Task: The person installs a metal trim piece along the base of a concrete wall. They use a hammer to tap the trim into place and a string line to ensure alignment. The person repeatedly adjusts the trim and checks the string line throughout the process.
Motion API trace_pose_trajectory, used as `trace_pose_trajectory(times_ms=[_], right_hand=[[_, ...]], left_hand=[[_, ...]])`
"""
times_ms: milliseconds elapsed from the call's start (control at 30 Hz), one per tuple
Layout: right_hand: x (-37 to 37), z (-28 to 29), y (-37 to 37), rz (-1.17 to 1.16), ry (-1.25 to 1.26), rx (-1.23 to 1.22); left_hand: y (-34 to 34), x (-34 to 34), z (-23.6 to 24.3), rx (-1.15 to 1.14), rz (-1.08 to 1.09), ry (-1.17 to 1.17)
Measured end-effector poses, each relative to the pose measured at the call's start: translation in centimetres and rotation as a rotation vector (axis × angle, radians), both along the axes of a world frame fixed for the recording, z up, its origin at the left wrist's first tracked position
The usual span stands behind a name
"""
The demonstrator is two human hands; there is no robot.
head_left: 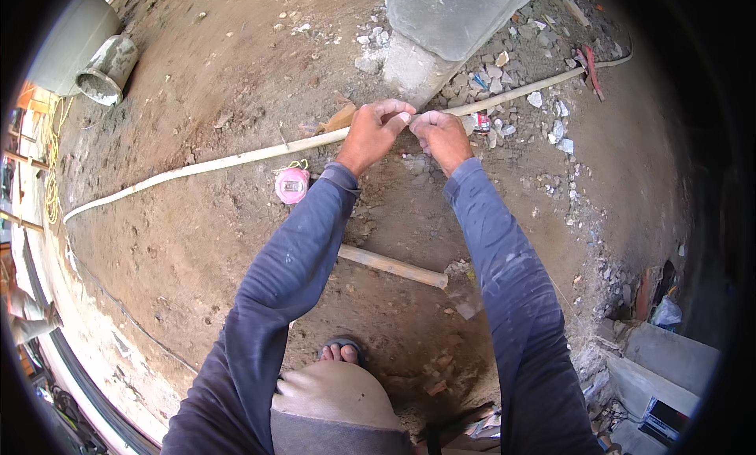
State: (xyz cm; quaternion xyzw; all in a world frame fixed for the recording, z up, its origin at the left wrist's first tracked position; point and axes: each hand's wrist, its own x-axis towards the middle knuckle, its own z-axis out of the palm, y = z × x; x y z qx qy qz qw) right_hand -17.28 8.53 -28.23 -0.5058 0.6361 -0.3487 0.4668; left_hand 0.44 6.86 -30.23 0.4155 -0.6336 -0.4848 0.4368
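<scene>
My left hand (373, 134) and my right hand (442, 138) meet fingertip to fingertip at the upper middle. Both are closed in a pinch, thumb against fingers; anything between them is too small to make out. Behind them a long pale pole (236, 157), slightly bent, runs across the ground from left to upper right, its middle partly hidden by my hands. Whether my fingers touch it I cannot tell. Left of my left wrist lies a pink tape measure (291, 185) with a bit of yellow string at its top.
A short wooden stick (398, 268) lies between my forearms. Beyond my hands stands a grey slab (449, 18), with broken rubble (504, 77) beside it. A red strip (591, 73) crosses the pole's far end. At upper left are a cement-crusted bucket (110, 68) and yellow cord (53, 168).
</scene>
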Motion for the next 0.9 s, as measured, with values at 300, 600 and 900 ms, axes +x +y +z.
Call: trace_pose_trajectory(times_ms=[300, 600, 900], right_hand=[[-2.8, 2.8, 1.9, -0.024, -0.349, 0.267], [-7.6, 3.2, 5.4, 0.042, -0.521, 0.145], [-7.3, 1.4, 6.2, -0.131, -0.33, 0.087]], left_hand=[[1.2, -1.7, 0.4, 0.047, -0.058, -0.107], [3.3, -6.2, -0.3, 0.355, 0.03, 0.122], [4.3, -7.4, -0.3, 0.327, -0.134, 0.063]])
